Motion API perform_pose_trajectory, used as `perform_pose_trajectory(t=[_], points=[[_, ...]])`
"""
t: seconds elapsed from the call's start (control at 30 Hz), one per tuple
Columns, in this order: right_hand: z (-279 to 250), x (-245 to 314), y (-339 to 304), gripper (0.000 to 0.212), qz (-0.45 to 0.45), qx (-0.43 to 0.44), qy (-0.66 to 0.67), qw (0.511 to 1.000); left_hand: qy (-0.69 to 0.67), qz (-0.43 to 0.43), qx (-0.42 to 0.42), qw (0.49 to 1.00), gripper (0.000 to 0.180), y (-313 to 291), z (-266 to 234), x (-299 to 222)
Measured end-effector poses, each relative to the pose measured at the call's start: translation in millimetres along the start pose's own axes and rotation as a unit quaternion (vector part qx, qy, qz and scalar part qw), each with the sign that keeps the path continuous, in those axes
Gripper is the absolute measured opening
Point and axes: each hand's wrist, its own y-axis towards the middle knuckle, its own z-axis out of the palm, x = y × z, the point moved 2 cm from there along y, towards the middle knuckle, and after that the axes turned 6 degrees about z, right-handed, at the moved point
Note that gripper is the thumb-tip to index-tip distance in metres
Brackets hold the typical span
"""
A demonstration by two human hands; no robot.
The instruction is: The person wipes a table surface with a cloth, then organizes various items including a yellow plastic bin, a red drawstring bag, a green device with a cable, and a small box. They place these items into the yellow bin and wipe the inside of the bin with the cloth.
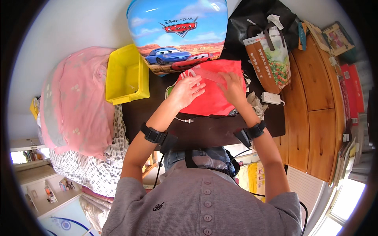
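Observation:
A red cloth or bag (pixel 208 98) lies spread on a dark table, its surface wrinkled and its edges uneven. My left hand (pixel 188 91) rests over its left part, open with the fingers apart, beside a white piece (pixel 191 73). Across the upper part of the red cloth runs a see-through pinkish strip (pixel 208 74), flat like a ruler. At its right end is my right hand (pixel 233 87), with thumb and fingers closed on the strip's edges. Both wrists carry black straps.
Behind the cloth stands a blue hard-shell suitcase (pixel 177 39) with cartoon cars. A yellow bin (pixel 128 74) is at left, near a pink blanket (pixel 78 102). At right are a printed carry bag (pixel 271 59), a white power adapter (pixel 271 98) and wooden drawers (pixel 311 86). A white cable plug (pixel 188 121) lies in front.

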Motion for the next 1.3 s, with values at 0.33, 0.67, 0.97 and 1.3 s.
perform_pose_trajectory(t=[0.33,0.67,0.97,1.3], points=[[35,-18,9,0.052,0.005,0.029,-0.076,0.997,-0.018,0.019,-0.007,1.000,0.042,-42,-66,-53],[32,138,55,0.026,-0.102,0.038,0.169,0.980,-0.112,0.119,-0.145,0.976,0.030,-48,-169,-195],[221,260,169,0.024,0.011,0.311,0.238,0.920,-0.082,0.086,-0.296,0.948,0.034,55,-226,-245],[362,252,186,0.030,0.312,0.574,-0.020,0.757,0.136,0.063,-0.201,0.968,0.042,143,-354,-194]])
